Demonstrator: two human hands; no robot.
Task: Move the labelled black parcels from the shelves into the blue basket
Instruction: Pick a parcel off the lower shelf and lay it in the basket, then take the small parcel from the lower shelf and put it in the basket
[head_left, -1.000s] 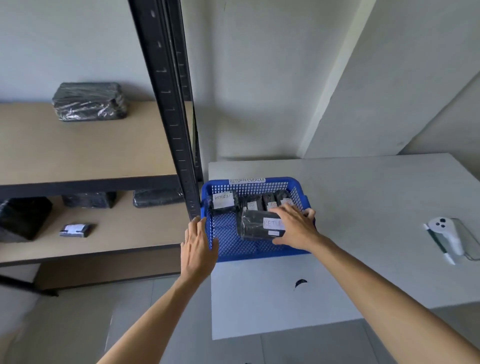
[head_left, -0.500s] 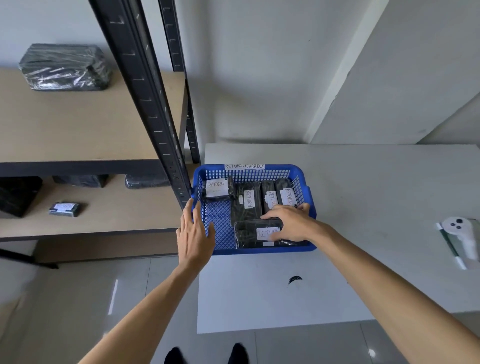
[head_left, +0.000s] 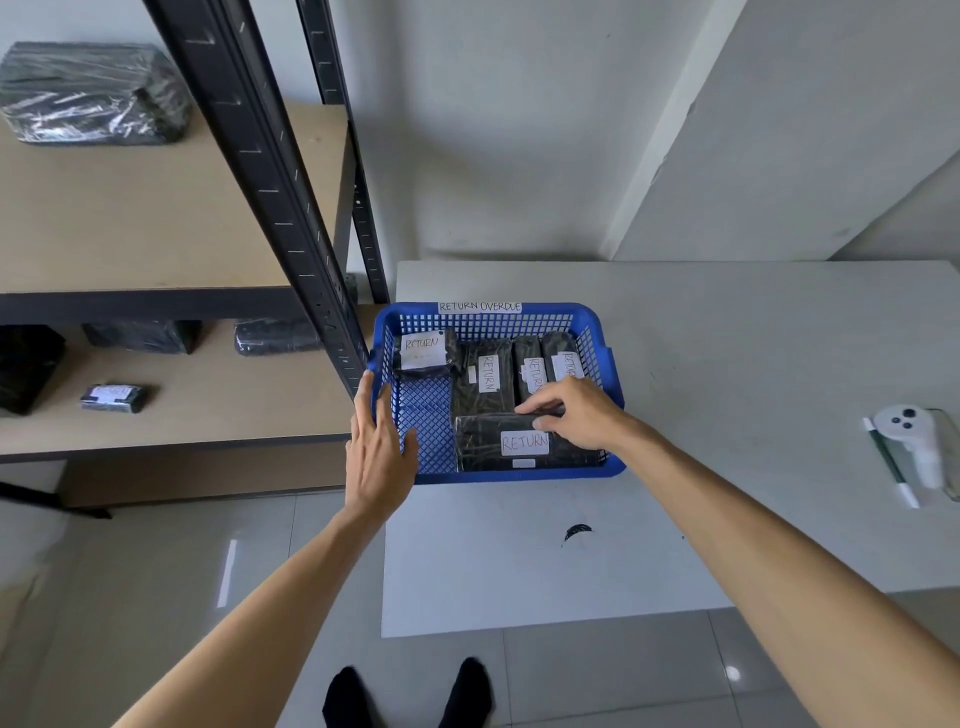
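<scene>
The right hand's fingers (head_left: 540, 402) curl loosely over the far edge of a flat black plastic-wrapped parcel with a white handwritten "RETURN" label (head_left: 498, 444), touching it rather than clamping it. Half a second ago that right hand (head_left: 576, 415) lay flatter over the label; now the label shows. The parcel lies flat at the near wall of the blue plastic lattice basket (head_left: 602, 358), centre of the frame, where four similar labelled parcels line the far side. The left hand (head_left: 379, 452) stays where it was, fingers open and spread against the basket's left rim. The basket sits on the smooth white desk (head_left: 727, 338). At left, glossy wrapped black parcels (head_left: 93, 93) remain on the tan board shelves (head_left: 156, 208) with dark metal uprights.
</scene>
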